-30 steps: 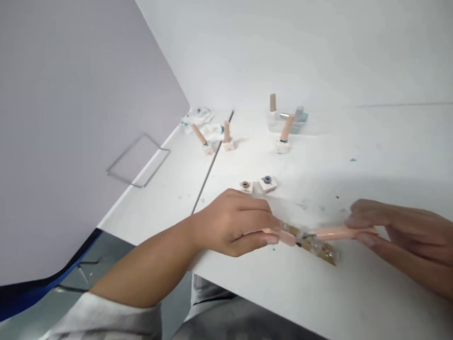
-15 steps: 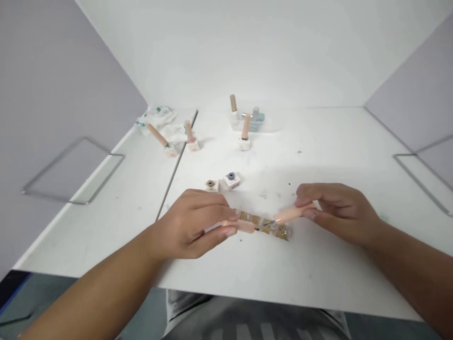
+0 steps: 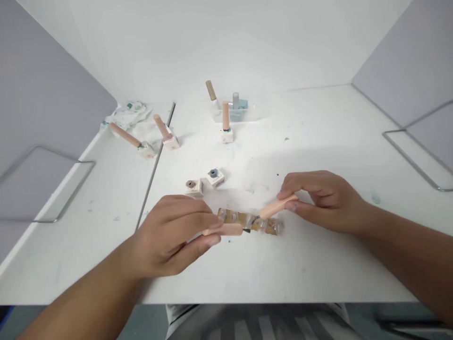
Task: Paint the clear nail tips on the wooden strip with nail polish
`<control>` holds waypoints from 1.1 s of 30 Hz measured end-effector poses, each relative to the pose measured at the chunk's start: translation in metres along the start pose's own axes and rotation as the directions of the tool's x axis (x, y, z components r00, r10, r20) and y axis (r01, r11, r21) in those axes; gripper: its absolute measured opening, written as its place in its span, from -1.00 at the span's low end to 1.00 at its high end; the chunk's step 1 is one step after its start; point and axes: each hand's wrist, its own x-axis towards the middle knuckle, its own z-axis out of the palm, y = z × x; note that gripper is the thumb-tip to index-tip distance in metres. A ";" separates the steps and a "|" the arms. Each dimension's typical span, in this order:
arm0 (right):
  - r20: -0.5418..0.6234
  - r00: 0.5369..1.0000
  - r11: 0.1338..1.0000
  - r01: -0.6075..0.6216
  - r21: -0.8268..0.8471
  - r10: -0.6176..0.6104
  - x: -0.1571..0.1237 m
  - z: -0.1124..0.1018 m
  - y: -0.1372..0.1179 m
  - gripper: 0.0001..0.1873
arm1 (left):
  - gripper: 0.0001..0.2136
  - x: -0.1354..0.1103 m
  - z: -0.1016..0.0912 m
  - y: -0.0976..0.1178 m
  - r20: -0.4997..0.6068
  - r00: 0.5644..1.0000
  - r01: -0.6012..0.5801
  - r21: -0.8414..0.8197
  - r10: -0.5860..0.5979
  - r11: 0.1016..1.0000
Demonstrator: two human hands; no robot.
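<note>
My left hand [image 3: 180, 236] pinches the peach cap of a nail polish brush [image 3: 228, 230], its dark bristles pointing right. Between the thumb and fingers of my right hand [image 3: 318, 200] is a second nail polish brush [image 3: 274, 208], tilted down to the left. Both brush tips come close together over a brown strip [image 3: 241, 218] bearing several clear nail tips. Whether the bristles touch a nail tip, I cannot tell. Just beyond the strip stand two uncapped polish bottles, one with a brownish neck [image 3: 194, 187] and one with a blue-grey neck [image 3: 215, 178].
Capped polish bottles stand farther back: one in the middle [image 3: 227, 136] and two at the left [image 3: 171, 141] [image 3: 146, 150]. A clear tray [image 3: 251, 113] holds more bottles by the back wall. Crumpled, stained tissue [image 3: 129, 113] lies back left. Metal frames [image 3: 417, 163] flank the table.
The view has shifted, so the table things appear farther left. My right hand has brought its brush leftward along the strip, and the two brush tips are nearer each other. Both hands keep their hold.
</note>
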 end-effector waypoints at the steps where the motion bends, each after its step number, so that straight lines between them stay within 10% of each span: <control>1: -0.014 1.000 1.000 -0.014 -0.002 0.014 0.000 0.000 0.000 -0.89 | -0.87 -0.001 -0.001 0.000 0.000 1.000 0.004 0.008 -0.004 1.000; 12: -0.067 0.997 0.999 -0.032 -0.016 0.031 -0.001 0.001 -0.003 -0.91 | -0.91 0.002 0.001 0.003 -0.110 0.994 0.033 0.249 -0.005 0.968; 33: -0.020 0.992 0.988 0.128 0.091 -0.126 -0.002 -0.003 0.000 -0.82 | -0.89 -0.001 0.001 0.002 -0.127 0.992 0.013 0.075 -0.004 0.997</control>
